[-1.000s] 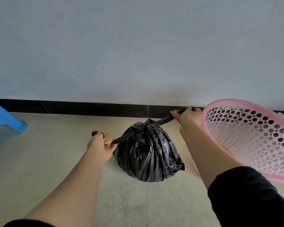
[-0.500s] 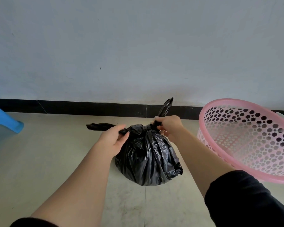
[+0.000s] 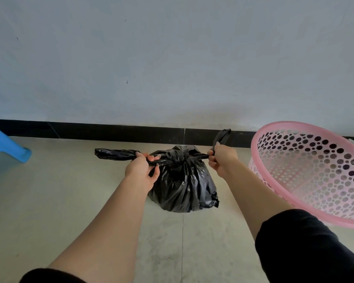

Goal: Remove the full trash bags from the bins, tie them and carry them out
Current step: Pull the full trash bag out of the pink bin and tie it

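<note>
Black trash bag (image 3: 184, 186) sits on the tiled floor (image 3: 49, 201), out of the bin, close to the black baseboard (image 3: 110, 130) under the pale wall (image 3: 172, 58). Bag neck is gathered into a knot (image 3: 182, 158) at the top, two twisted tails running out sideways from it.

Left hand (image 3: 142, 170) clenched around the left tail (image 3: 114, 154), fingers wrapped over the plastic just left of the knot; loose end of that tail sticks out further left, lying low over the floor. Right hand (image 3: 222, 160) clenched on the right tail (image 3: 222, 136) just right of the knot; its free end pokes up above the fist, in front of the baseboard. Both tails look taut between hands and knot. Both forearms bare, black sleeves (image 3: 307, 248) pushed up near the elbows.

Pink perforated plastic basket bin (image 3: 315, 172) tilted on its side just right of the right forearm, opening facing the camera, no bag visible inside. Blue plastic stool (image 3: 6, 148) at far left edge, well apart from the bag, only partly in frame.
</note>
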`<state>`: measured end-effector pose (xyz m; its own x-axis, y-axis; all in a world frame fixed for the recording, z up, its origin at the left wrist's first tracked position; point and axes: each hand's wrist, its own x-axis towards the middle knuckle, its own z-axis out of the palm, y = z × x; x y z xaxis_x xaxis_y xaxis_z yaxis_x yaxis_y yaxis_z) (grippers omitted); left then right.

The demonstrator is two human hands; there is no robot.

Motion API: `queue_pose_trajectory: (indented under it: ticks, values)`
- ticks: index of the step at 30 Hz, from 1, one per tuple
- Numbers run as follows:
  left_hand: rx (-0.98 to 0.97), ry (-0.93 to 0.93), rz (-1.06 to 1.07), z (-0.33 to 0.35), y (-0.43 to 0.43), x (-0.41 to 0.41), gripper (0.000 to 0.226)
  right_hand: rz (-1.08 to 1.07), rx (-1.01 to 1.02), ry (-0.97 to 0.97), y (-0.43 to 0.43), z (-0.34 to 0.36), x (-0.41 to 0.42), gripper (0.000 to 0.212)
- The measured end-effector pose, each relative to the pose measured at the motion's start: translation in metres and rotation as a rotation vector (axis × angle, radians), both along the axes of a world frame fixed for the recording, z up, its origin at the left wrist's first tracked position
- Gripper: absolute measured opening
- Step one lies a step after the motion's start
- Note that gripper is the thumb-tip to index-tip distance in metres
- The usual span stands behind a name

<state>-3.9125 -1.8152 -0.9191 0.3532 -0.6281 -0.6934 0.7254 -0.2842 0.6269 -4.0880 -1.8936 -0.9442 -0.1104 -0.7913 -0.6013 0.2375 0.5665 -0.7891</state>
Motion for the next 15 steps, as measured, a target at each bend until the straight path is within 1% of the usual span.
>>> queue_pose_trajectory:
  ticks: [5, 6, 7, 8, 10, 11, 12, 13, 14, 15]
  values:
    - [0.063, -0.023, 0.0, -0.004, 0.0, 0.01, 0.037, -0.127, 0.026, 0.021, -0.001, -0.009, -0.015, 0.034]
    - [0.053, -0.051, -0.006, -0.004, 0.002, 0.009, 0.037, -0.138, 0.015, 0.035, -0.001, -0.01, -0.015, 0.035]
    - [0.039, -0.141, -0.019, -0.006, 0.003, 0.008, 0.037, -0.137, -0.004, 0.063, 0.001, -0.011, -0.015, 0.035]
    - [0.037, -0.322, -0.06, -0.01, 0.005, 0.007, 0.036, -0.117, -0.035, 0.122, 0.002, -0.013, -0.016, 0.035]
    - [0.052, -0.838, -0.237, -0.015, 0.007, 0.011, 0.038, -0.026, -0.133, 0.32, 0.005, -0.013, -0.019, 0.032]
    - [0.073, -1.049, -0.323, -0.015, 0.008, 0.014, 0.042, 0.024, -0.192, 0.433, 0.006, -0.012, -0.021, 0.03]
    - [0.098, -1.155, -0.382, -0.014, 0.007, 0.015, 0.048, 0.068, -0.246, 0.529, 0.006, -0.009, -0.023, 0.029]
    - [0.112, -1.171, -0.42, -0.011, 0.005, 0.016, 0.051, 0.098, -0.292, 0.591, 0.006, -0.005, -0.023, 0.028]
    - [0.099, -1.114, -0.437, -0.007, 0.001, 0.015, 0.052, 0.115, -0.328, 0.615, 0.006, 0.001, -0.022, 0.028]
    - [0.057, -0.999, -0.432, -0.002, -0.003, 0.011, 0.05, 0.128, -0.357, 0.614, 0.005, 0.007, -0.018, 0.027]
